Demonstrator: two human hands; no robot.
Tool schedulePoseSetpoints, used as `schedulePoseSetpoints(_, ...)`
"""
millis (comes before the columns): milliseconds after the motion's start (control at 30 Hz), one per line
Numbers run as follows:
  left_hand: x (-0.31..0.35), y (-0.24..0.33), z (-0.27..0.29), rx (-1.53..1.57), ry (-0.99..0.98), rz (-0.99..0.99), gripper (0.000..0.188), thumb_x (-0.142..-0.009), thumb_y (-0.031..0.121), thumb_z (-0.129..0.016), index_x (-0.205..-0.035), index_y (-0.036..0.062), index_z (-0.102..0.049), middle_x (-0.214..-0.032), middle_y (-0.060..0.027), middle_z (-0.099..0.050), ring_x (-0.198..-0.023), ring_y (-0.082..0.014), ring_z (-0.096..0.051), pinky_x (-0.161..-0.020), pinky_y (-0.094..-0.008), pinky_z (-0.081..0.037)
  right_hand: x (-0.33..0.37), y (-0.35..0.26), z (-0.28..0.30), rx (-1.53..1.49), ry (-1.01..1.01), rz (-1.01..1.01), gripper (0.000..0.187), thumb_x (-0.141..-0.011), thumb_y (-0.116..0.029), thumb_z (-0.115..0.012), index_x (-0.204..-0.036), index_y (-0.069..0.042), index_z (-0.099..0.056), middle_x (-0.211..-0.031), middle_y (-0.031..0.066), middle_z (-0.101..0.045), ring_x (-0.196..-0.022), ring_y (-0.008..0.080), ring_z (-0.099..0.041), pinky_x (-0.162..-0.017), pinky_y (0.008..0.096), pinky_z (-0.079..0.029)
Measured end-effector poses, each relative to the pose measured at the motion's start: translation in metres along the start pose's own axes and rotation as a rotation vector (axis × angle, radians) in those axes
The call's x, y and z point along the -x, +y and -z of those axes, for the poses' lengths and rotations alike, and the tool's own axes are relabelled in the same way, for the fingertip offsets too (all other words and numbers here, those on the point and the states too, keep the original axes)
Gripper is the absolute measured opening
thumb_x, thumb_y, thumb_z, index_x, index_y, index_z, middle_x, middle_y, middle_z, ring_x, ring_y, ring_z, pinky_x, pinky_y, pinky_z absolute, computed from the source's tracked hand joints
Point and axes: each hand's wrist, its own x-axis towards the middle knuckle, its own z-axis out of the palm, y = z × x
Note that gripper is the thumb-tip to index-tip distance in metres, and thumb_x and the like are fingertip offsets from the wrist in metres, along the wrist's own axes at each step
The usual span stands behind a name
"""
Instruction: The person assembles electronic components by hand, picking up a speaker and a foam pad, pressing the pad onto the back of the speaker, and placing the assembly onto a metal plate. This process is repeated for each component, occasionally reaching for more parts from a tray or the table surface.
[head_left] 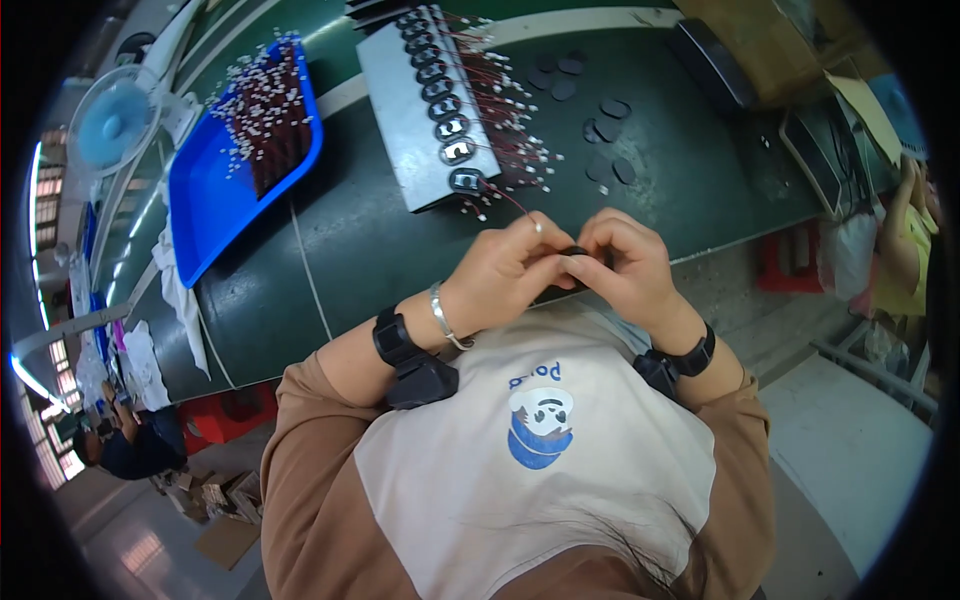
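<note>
Close to the table's front edge, my left hand point(508, 268) and my right hand point(632, 262) meet with fingertips pinched together. Between them is a small dark disc point(574, 251), mostly covered by the fingers. Just beyond my left hand stands a silver metal block point(400, 110) carrying a row of round black parts point(466, 181). Red wires point(510, 140) with white connectors trail off the block's right side. One wire runs from the nearest round part toward my left fingers; whether it joins the held disc is hidden.
Several loose dark discs point(607, 129) lie on the green table point(690, 190) right of the block. To the left, a blue tray point(205, 225) holds bundled wires point(265, 125) with white connectors. A black case point(712, 65) and a cardboard box point(760, 45) stand at far right. Other people sit at both sides.
</note>
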Motion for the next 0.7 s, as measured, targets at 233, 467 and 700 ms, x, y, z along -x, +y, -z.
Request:
schedulePoseSetpoints(233, -0.002, 0.011, 0.011, -0.194, -0.165, -0.047, 0.014, -0.082, 0.003, -0.063, -0.090, -0.0004, -0.052, -0.075, -0.0074, -0.064, -0.072, -0.0153, -0.067, -0.063, -0.0246, -0.052, 0.009, 0.009, -0.006, -0.064, 0.028, 0.056, 0.012, -0.076, -0.002, -0.066, -0.072, 0.001, -0.055, -0.074, 0.0071, -0.053, -0.063, 0.0124, -0.048, -0.055, 0.0235, -0.038)
schedulePoseSetpoints(467, 0.026, 0.022, 0.055, -0.221, -0.280, 0.215, 0.011, -0.083, 0.006, -0.063, -0.087, -0.0008, -0.056, -0.075, -0.0091, -0.064, -0.067, -0.0149, -0.065, -0.059, -0.0235, -0.050, -0.007, 0.001, -0.005, 0.049, -0.228, 0.181, 0.010, -0.073, -0.004, -0.069, -0.077, 0.001, -0.061, -0.074, 0.0082, -0.056, -0.058, 0.0147, -0.052, -0.050, 0.0263, -0.040)
schedulePoseSetpoints(700, 0.063, 0.027, 0.121, -0.716, 0.025, 0.326, 0.010, -0.081, 0.006, -0.062, -0.089, -0.0010, -0.061, -0.078, -0.0104, -0.063, -0.064, -0.0140, -0.059, -0.060, -0.0263, -0.047, -0.002, 0.015, 0.010, 0.337, -0.013, 0.158, 0.009, -0.073, -0.001, -0.067, -0.080, 0.000, -0.062, -0.075, 0.0093, -0.059, -0.061, 0.0190, -0.054, -0.053, 0.0269, -0.043)
